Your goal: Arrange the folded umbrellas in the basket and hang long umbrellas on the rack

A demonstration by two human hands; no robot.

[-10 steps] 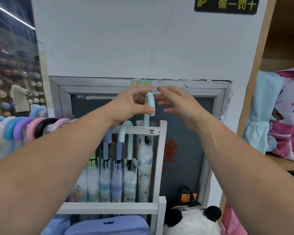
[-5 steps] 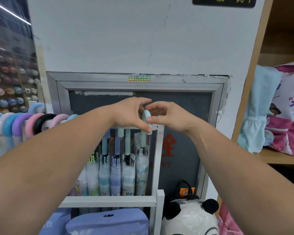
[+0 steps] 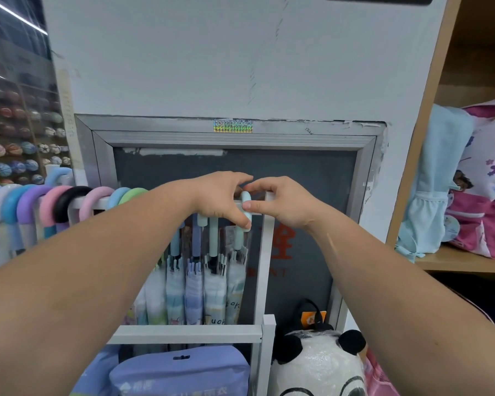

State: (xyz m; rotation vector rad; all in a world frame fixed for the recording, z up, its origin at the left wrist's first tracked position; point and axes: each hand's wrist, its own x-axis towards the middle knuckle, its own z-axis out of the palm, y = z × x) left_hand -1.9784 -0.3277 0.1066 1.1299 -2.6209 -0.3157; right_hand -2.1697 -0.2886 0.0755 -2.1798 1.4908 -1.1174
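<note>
At the centre of the frame, we see both hands meeting on the pale mint crook handle (image 3: 245, 196) of a long umbrella (image 3: 236, 281), which sits over the top rail of the white rack (image 3: 265, 267). The left hand (image 3: 220, 198) curls round the crook from the left, and the right hand (image 3: 283, 204) pinches it from the right. Its wrapped canopy hangs just beside other long umbrellas (image 3: 193, 284). Coloured handles (image 3: 52, 204) line the rail at left, and a panda plush (image 3: 317, 364) sits at lower right.
</note>
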